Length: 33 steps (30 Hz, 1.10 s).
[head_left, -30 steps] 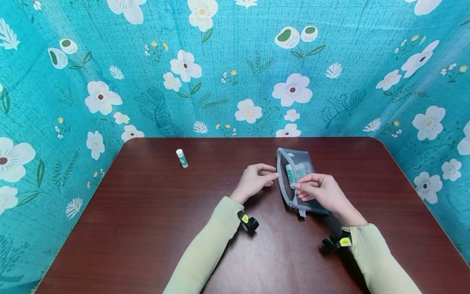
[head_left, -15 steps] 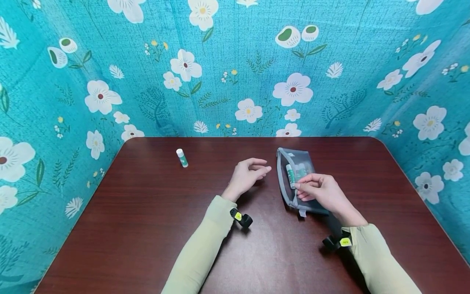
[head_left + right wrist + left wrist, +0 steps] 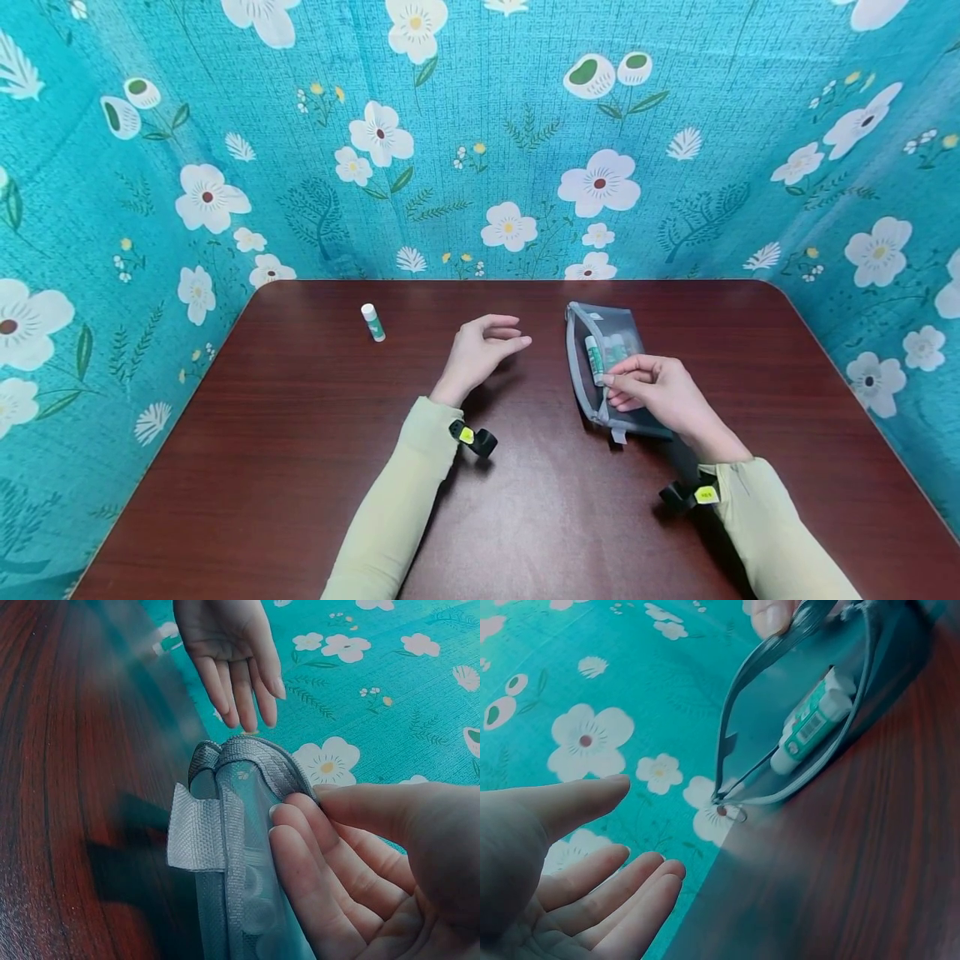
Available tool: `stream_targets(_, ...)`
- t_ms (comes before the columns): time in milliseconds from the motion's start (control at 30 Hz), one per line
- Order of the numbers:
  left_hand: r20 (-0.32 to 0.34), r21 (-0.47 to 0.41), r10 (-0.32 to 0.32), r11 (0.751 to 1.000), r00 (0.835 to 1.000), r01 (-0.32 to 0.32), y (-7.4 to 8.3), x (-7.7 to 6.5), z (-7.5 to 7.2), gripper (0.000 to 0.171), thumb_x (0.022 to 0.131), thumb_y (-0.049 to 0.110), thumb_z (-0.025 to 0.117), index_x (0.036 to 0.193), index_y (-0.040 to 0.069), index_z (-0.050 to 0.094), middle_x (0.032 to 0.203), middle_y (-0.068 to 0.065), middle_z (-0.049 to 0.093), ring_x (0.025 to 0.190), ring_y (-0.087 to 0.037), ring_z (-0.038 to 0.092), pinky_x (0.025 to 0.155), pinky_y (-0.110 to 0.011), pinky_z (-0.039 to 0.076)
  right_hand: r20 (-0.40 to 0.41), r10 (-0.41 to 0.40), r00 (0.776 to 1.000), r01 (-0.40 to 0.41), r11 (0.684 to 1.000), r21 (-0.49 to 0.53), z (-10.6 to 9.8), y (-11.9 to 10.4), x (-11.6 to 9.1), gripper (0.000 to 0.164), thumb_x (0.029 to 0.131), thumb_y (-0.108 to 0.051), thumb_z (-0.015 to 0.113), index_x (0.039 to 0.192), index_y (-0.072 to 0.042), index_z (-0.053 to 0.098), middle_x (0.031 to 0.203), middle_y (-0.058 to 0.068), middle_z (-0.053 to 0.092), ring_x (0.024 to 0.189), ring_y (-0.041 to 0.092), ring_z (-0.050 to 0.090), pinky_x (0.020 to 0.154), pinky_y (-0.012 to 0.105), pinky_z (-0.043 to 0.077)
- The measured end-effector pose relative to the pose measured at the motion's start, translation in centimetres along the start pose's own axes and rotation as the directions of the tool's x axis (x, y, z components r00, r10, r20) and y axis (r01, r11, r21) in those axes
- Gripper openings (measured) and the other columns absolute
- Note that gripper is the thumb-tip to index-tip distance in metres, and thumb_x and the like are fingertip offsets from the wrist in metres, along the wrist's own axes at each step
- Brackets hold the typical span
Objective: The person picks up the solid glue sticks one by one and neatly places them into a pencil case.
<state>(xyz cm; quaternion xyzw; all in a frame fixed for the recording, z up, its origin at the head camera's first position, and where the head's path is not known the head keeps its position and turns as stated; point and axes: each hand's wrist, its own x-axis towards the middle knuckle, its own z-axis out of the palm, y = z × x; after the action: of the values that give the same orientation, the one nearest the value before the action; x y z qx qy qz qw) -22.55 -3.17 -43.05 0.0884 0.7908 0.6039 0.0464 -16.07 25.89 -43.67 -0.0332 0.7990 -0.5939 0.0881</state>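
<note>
A grey mesh zip pouch (image 3: 576,367) lies unzipped on the table's right half, its mouth facing left. Inside are green-and-white glue sticks (image 3: 810,731) with white caps, partly veiled by the mesh. My right hand (image 3: 660,390) pinches the near-side edge of the pouch's mouth between thumb and fingers, lifting that edge, as the right wrist view shows along the zip band (image 3: 259,761). My left hand (image 3: 480,354) hovers left of the pouch, fingers loosely extended, holding nothing. Farther left, another glue stick (image 3: 372,322) lies near the back of the table.
The dark red-brown wooden table (image 3: 247,467) has rounded back corners. A teal floral cloth (image 3: 450,150) hangs behind and on both sides of it. A fabric tab (image 3: 196,829) sticks out at the pouch's near end.
My left hand has drawn away from the pouch's mouth and moved left toward the lone glue stick. My right hand and the pouch have stayed in place.
</note>
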Motion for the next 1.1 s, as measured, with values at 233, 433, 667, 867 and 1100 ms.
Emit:
stream_targets(233, -0.047, -0.003, 0.003, 1.000, 0.999, -0.003, 0.0, 0.0, -1.5, 0.042, 0.087, 0.030, 0.084, 0.124, 0.014, 0.072, 0.107, 0.000, 0.075, 0.099, -0.015, 0.070, 0.087, -0.037, 0.056, 0.001, 0.004, 1.000, -0.004, 1.000, -0.009, 0.0, -0.3, -0.1, 0.033, 0.095, -0.018, 0.076, 0.111, 0.010, 0.068, 0.088, 0.019, 0.074, 0.075, 0.026, 0.074, 0.071, 0.035, 0.062)
stream_targets(433, -0.071, -0.012, 0.037, 0.999, 0.997, -0.038, -0.3, -0.1, -2.9, 0.041, 0.088, 0.026, 0.083, 0.125, 0.013, 0.071, 0.112, -0.005, 0.074, 0.098, -0.019, 0.071, 0.089, -0.038, 0.056, 0.000, 0.005, 1.000, -0.005, 1.000, -0.010, 0.1, -0.3, -0.2, 0.033, 0.095, -0.018, 0.075, 0.111, 0.010, 0.068, 0.088, 0.019, 0.074, 0.074, 0.026, 0.074, 0.071, 0.035, 0.062)
stream_targets(667, -0.113, -0.003, 0.070, 0.997, 0.991, -0.071, -0.6, -0.2, -4.6, 0.042, 0.088, 0.026, 0.083, 0.126, 0.012, 0.070, 0.117, -0.013, 0.072, 0.101, -0.022, 0.071, 0.091, -0.039, 0.056, -0.001, 0.000, 1.000, 0.000, 1.000, -0.002, 0.0, -0.3, -0.2, 0.032, 0.095, -0.018, 0.076, 0.111, 0.009, 0.067, 0.088, 0.020, 0.073, 0.074, 0.027, 0.073, 0.071, 0.037, 0.062)
stream_targets(867, -0.145, 0.031, 0.087, 0.996, 0.986, -0.083, -0.7, -0.4, -6.0, 0.041, 0.087, 0.023, 0.084, 0.125, 0.011, 0.071, 0.115, -0.014, 0.073, 0.100, -0.024, 0.072, 0.089, -0.039, 0.057, 0.003, -0.007, 1.000, 0.007, 1.000, 0.007, -0.1, -0.1, -0.2, 0.032, 0.095, -0.017, 0.075, 0.110, 0.010, 0.067, 0.088, 0.020, 0.073, 0.074, 0.026, 0.073, 0.070, 0.037, 0.062)
stream_targets(1100, -0.181, 0.065, 0.090, 0.995, 0.979, -0.079, -0.7, -0.5, -7.6, 0.042, 0.088, 0.026, 0.084, 0.125, 0.013, 0.071, 0.113, -0.006, 0.073, 0.102, -0.025, 0.070, 0.090, -0.039, 0.056, 0.006, -0.011, 1.000, 0.011, 1.000, 0.003, -0.2, -0.1, -0.1, 0.033, 0.095, -0.020, 0.076, 0.110, 0.009, 0.068, 0.088, 0.020, 0.073, 0.074, 0.028, 0.073, 0.071, 0.038, 0.062)
